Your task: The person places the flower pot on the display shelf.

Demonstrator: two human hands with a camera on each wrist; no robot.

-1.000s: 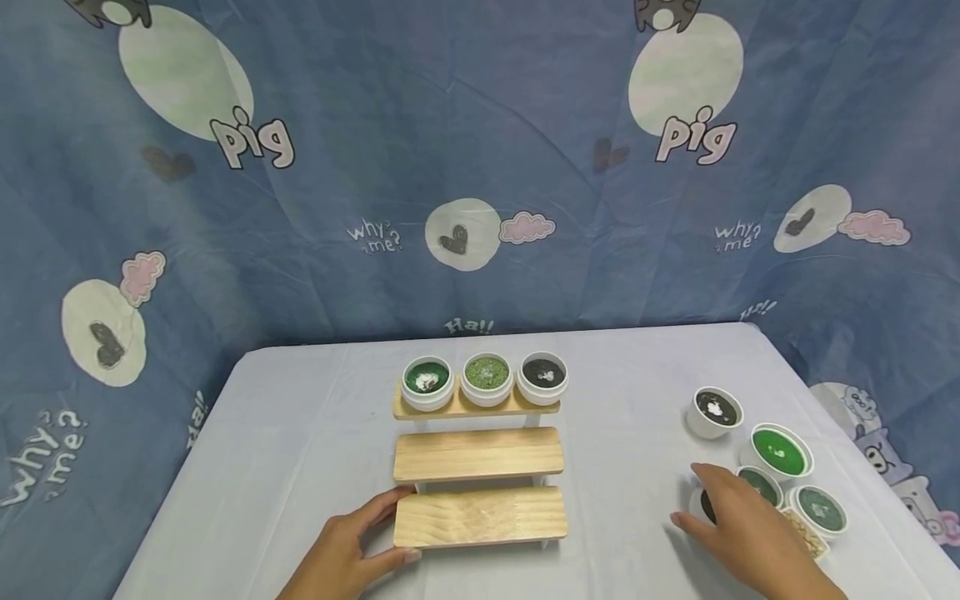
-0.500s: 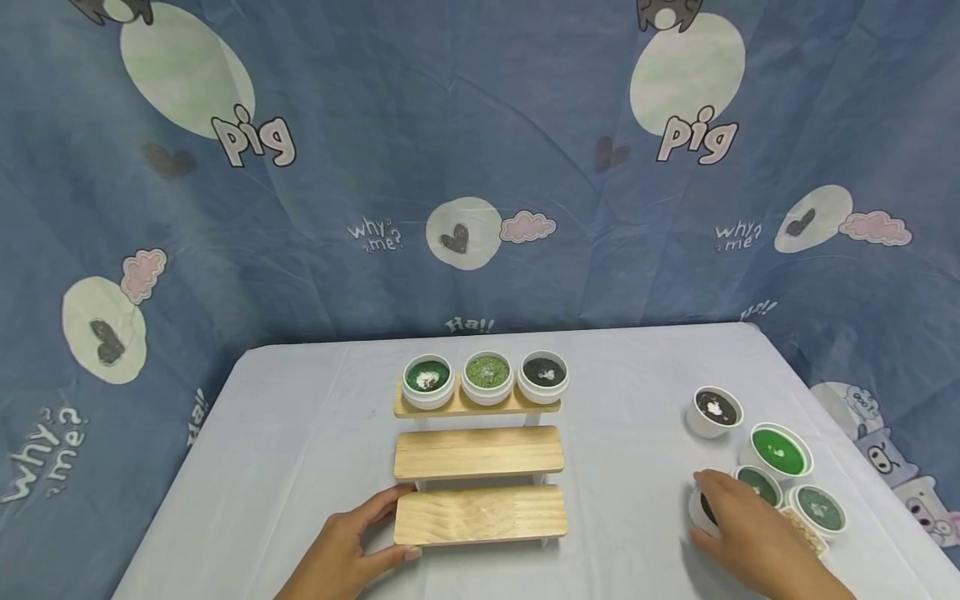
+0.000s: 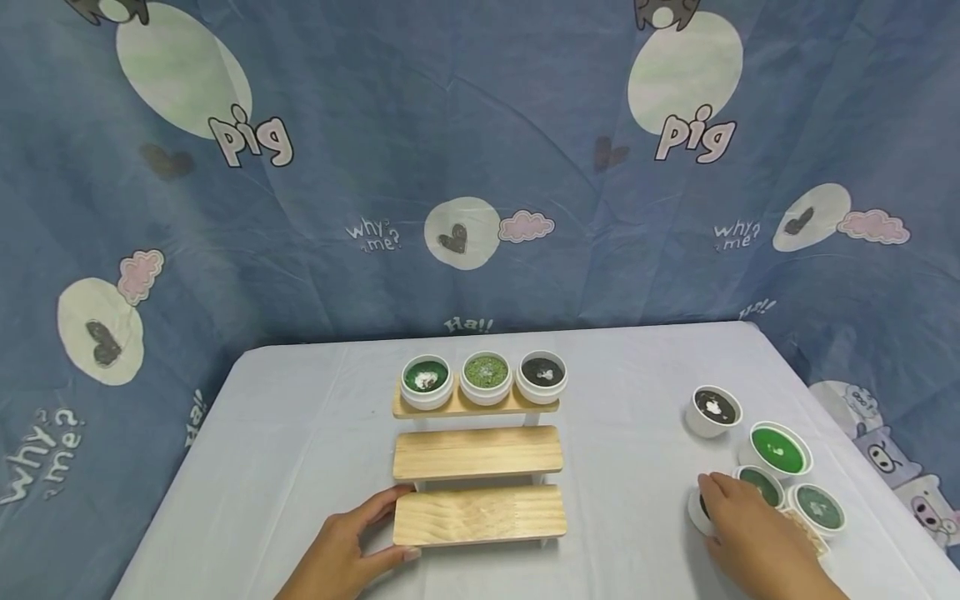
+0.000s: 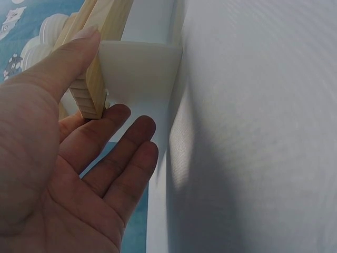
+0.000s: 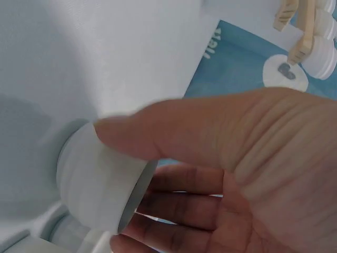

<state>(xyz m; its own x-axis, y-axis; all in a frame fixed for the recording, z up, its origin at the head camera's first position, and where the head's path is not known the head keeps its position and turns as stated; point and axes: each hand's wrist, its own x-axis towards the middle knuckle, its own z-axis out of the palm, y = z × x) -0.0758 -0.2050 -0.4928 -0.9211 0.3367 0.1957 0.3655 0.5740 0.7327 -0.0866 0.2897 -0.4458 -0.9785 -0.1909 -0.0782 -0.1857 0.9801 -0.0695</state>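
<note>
White cup (image 5: 97,182) looks light, stiff, maybe slick; grip its side wall below the rim, where right hand (image 3: 757,537) pinches; left hand (image 3: 348,542) pinches front wooden shelf's (image 3: 480,517) end.

The pale three-tiered wooden stand (image 3: 477,454) there shows smooth grain. Round white cups (image 3: 486,381) look like smooth plastic. The white cloth-covered desk (image 3: 626,475) looks matt.
</note>
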